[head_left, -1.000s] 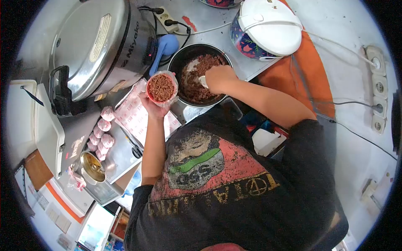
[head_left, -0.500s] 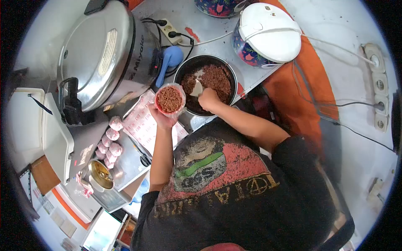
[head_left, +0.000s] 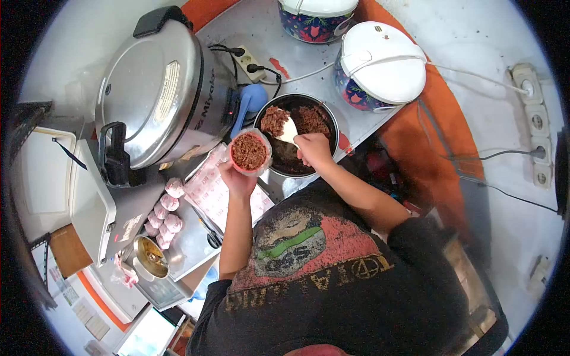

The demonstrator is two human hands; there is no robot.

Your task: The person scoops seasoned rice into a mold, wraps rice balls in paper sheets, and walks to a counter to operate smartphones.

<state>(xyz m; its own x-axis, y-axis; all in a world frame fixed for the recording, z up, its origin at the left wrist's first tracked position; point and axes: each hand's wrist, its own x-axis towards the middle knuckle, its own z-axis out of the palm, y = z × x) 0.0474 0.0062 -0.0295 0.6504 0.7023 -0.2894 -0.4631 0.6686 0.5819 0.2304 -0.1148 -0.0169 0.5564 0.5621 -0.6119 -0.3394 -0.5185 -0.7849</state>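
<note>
My left hand [head_left: 238, 180] is wrapped round a red cup [head_left: 250, 153] lined with clear plastic and filled with brown rice-like food. My right hand [head_left: 313, 151] grips a white paddle [head_left: 288, 132], which carries a clump of brown food [head_left: 274, 121] above the left part of a dark round pot [head_left: 335, 127]. More of the brown food [head_left: 312, 120] lies in the pot. The cup is just left of the pot's near-left rim. Under and beside my left forearm is a sheet of red-printed paper [head_left: 209, 188].
A large steel cooker [head_left: 151, 95] stands at the left, with a blue ladle [head_left: 252, 98] beside it. Several wrapped bundles [head_left: 173, 223] and a metal bowl [head_left: 140, 252] are lower left. Lidded patterned pots [head_left: 389, 65] and a power strip [head_left: 248, 64] are beyond the pot.
The paddle has come up out of the pot's contents with a clump of food on it, its blade now nearer the cup. The whole view has shifted, with the scene lower and further right.
</note>
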